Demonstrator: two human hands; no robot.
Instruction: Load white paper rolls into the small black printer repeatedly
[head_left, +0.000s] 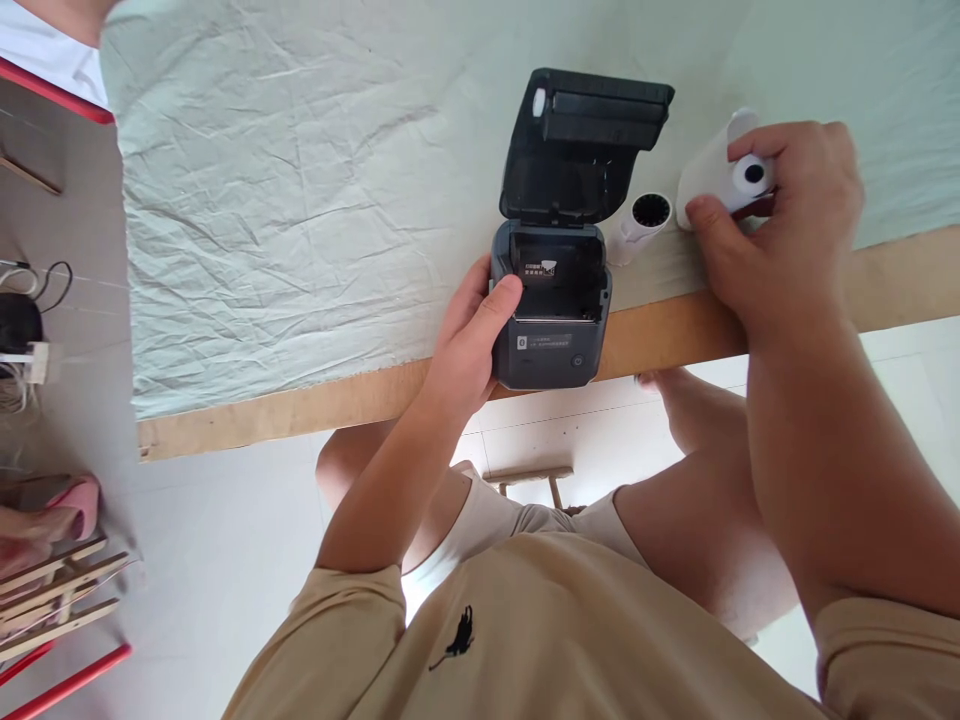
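Note:
My left hand grips the left side of a small dark grey label printer, its thumb over the edge of the paper bay. The printer's black lid is swung up, and no roll shows in the bay. It sits at the table's front edge. To the right, my right hand is closed around a white paper roll with a dark hole in its end; a loose flap of paper curls out from it. Between printer and hand stands another white roll with a wide dark opening.
A pale green cloth covers the table, wrinkled at left, with a bare wooden edge in front. Part of another person's arm shows at the top left. Cables and a wooden rack are on the left.

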